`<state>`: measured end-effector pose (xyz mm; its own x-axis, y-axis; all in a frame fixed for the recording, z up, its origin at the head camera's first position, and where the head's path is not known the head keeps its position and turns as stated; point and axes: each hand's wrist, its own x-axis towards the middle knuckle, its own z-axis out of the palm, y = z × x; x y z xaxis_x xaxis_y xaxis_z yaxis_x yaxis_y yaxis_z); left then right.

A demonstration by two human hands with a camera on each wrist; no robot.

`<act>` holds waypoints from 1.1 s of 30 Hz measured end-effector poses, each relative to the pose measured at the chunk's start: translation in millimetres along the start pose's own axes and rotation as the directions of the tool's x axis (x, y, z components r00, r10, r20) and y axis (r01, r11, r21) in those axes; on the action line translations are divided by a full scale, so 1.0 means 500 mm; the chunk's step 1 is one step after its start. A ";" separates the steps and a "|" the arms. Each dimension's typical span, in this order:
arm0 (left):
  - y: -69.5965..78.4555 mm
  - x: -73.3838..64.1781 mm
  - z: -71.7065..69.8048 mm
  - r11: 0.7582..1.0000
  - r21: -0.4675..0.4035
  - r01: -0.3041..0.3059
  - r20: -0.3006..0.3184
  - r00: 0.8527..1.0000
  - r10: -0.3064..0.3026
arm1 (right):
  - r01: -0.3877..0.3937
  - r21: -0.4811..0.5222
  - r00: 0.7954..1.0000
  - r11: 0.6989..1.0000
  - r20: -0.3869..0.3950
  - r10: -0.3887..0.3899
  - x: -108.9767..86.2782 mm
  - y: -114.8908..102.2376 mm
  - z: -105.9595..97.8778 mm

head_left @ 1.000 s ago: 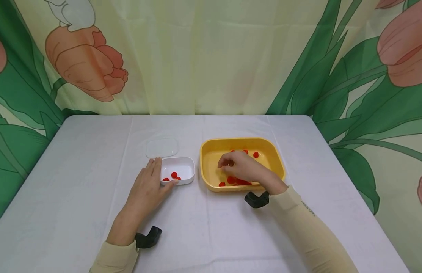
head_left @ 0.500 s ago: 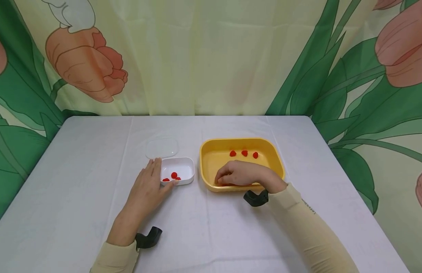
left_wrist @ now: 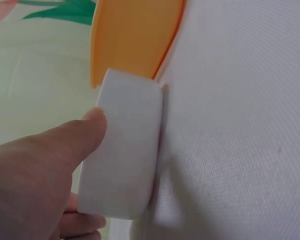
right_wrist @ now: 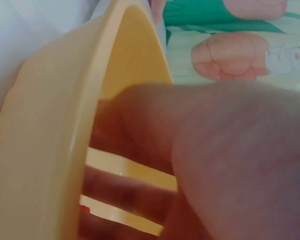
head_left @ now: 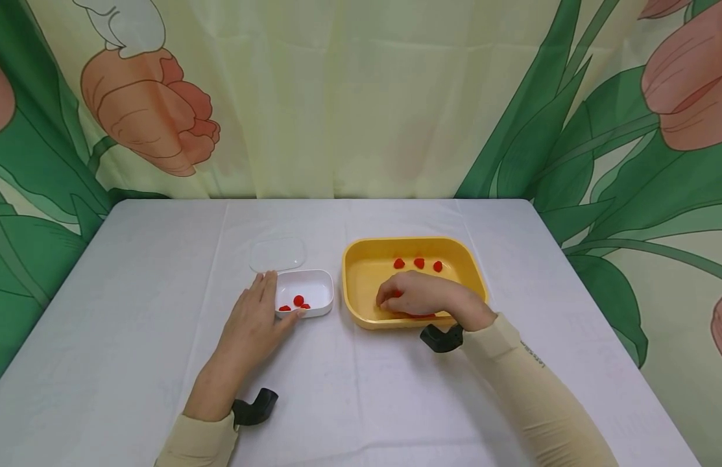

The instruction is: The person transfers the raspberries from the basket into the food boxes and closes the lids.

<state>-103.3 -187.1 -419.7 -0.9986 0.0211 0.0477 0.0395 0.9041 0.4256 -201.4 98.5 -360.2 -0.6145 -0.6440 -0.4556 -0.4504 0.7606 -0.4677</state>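
Observation:
My left hand (head_left: 249, 324) holds a small white box (head_left: 321, 310) at its left end, fingers along that side and thumb (left_wrist: 94, 124) on the near rim. Inside the box lie a few small red pieces (head_left: 299, 300). To the right stands a yellow tray (head_left: 353, 272), and my right hand (head_left: 421, 293) reaches down into its near part, fingers curled. A bit of red (head_left: 397, 294) shows between its thumb and fingers, a piece pinched there. Three red pieces (head_left: 419, 263) lie along the tray's far side; more red shows under the right hand, mostly hidden by it.
A clear lid (head_left: 277, 253) lies flat just behind the white box. Both containers stand on a white cloth-covered table (head_left: 133, 272), with a patterned curtain (head_left: 337, 97) behind its far edge. A black wrist camera (head_left: 442, 338) overlaps the tray's near rim in the head view.
My right hand went down into the tray's near side, then rose slightly and shifted right, with red now showing between its fingers. The left hand and white box have stayed put.

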 end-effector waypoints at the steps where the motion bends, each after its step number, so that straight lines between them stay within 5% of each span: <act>1: 0.000 0.000 0.000 1.000 0.000 0.001 0.000 1.000 -0.001 | -0.002 -0.007 1.000 1.000 -0.020 0.001 0.000 0.002 0.000; 5: 0.000 0.000 0.000 1.000 0.002 -0.002 -0.004 1.000 0.002 | -0.025 0.004 0.991 1.000 -0.128 0.026 0.004 0.008 0.003; 13: 0.001 -0.001 -0.001 1.000 0.005 -0.003 -0.003 1.000 0.003 | -0.123 0.098 0.943 0.987 -0.300 0.147 0.019 0.019 0.017; 33: -0.001 0.000 0.002 1.000 -0.007 -0.010 -0.020 1.000 0.010 | -0.087 0.052 0.921 0.995 -0.376 0.100 0.032 0.007 0.030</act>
<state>-103.2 -187.2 -420.9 -0.9973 0.0212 0.0698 0.0493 0.9009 0.4313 -202.8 89.6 -380.4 -0.8547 -0.4862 -0.1820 -0.3607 0.8083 -0.4654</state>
